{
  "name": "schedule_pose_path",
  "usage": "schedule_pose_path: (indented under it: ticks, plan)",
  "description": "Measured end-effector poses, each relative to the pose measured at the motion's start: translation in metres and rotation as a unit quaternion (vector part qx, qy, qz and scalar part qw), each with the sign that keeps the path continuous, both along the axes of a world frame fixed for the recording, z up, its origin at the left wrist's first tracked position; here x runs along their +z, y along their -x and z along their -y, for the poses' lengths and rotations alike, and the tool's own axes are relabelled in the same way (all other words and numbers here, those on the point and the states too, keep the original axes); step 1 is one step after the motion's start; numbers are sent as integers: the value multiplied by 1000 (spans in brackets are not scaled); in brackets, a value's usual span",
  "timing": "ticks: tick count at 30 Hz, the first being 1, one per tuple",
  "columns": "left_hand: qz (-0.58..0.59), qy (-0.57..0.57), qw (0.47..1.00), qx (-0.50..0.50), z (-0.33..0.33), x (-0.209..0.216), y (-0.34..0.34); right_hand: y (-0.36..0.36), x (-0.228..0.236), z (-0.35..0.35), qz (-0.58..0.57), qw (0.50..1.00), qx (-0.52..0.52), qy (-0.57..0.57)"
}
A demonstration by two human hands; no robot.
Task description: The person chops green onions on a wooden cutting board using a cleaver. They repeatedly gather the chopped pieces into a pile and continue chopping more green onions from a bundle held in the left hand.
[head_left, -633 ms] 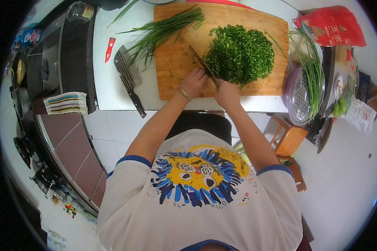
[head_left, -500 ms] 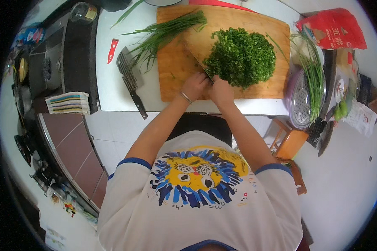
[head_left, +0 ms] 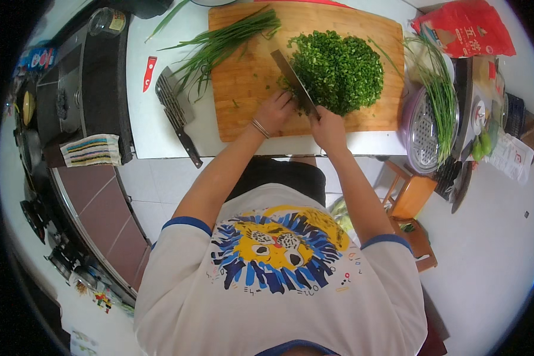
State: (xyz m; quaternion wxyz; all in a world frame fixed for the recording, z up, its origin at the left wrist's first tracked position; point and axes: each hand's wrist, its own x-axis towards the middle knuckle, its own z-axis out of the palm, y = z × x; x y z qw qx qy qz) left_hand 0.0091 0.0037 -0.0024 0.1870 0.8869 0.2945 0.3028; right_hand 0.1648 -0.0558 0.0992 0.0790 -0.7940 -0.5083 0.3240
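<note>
My right hand point(head_left: 328, 127) grips a kitchen knife point(head_left: 293, 80) by its handle, its wide blade slanting up and left over the wooden cutting board point(head_left: 243, 113). Against the blade's right side lies a large heap of finely chopped garlic chives point(head_left: 341, 71). My left hand point(head_left: 274, 114), with a bracelet at the wrist, is left of the blade near the board's front edge. Its fingers are loosely bent and a little apart, and nothing shows in them. A bunch of whole garlic chives point(head_left: 231, 38) lies across the board's upper left corner.
Left of the board lie a second black-handled knife point(head_left: 187, 145) and a small red knife point(head_left: 149, 74). To the right, long green stalks point(head_left: 440, 101) drape over a purple-rimmed colander point(head_left: 408, 130), below a red bag point(head_left: 466, 29). A wooden stool point(head_left: 415, 196) stands beneath the counter's right end.
The knife's blade has turned, so its broad face shows. My left hand has drawn away to the left from the blade, and my right hand has shifted slightly right. The whole view has shifted a little.
</note>
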Motion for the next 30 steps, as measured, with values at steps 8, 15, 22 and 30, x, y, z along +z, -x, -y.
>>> schedule_pose_path:
  ticks: [8, 15, 22, 30]
  plan:
    - [-40, -20, 999, 2, -3, 7, 6, 6, 4, 0, 35, 999, 37, 20]
    - [-2, -14, 1000, -1, -3, 16, 6, 16, -3, -4, 71, 994, 69, 56]
    - [-24, 1, 1000, -12, 1, 14, 8, 23, -19, -20, 39, 998, 26, 48]
    - [24, 35, 999, -1, 2, 4, 7, 8, -6, -1, -8, 999, 30, -17]
